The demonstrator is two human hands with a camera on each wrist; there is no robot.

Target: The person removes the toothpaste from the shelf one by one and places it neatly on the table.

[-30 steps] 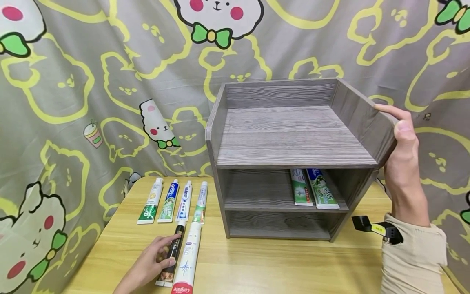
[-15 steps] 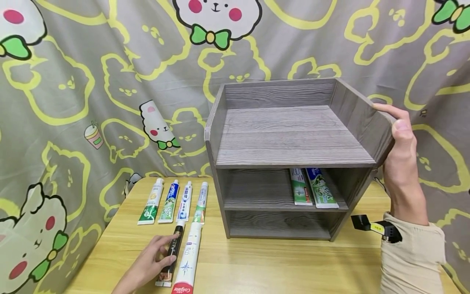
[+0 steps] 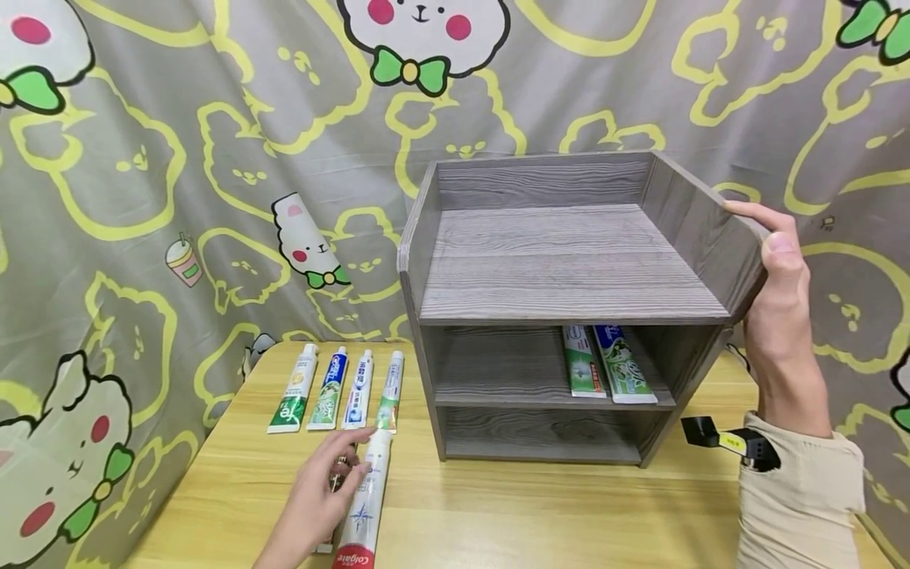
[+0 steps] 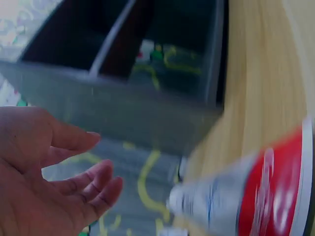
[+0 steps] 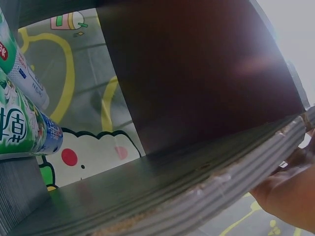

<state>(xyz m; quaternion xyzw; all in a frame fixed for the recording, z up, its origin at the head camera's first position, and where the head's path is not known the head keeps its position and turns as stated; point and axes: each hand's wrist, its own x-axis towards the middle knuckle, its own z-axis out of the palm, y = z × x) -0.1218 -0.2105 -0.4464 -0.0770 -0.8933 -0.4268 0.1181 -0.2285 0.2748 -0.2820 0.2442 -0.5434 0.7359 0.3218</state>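
My left hand (image 3: pixel 316 490) hovers over a white Colgate toothpaste tube (image 3: pixel 363 510) with a red end. Its thumb and fingers are spread and relaxed, apart from the tube in the left wrist view. Mostly hidden beneath that hand is a black toothpaste tube (image 3: pixel 325 545). On the right, my right hand (image 3: pixel 780 308) grips the upper edge of the side panel of a grey wood-grain shelf unit (image 3: pixel 569 265). Two toothpaste tubes lie on its middle shelf: a green-and-white one (image 3: pixel 585 363) and a blue-and-green one (image 3: pixel 624 365).
Behind the left hand, several toothpaste tubes lie in a row on the wooden table (image 3: pixel 512 514), the leftmost a green-and-white tube (image 3: pixel 293 391). A grey curtain (image 3: pixel 298 118) with cartoon prints hangs close behind the shelf unit.
My left hand has left the black tube and shifted right, over the Colgate tube. The right hand stays on the shelf unit's side panel.
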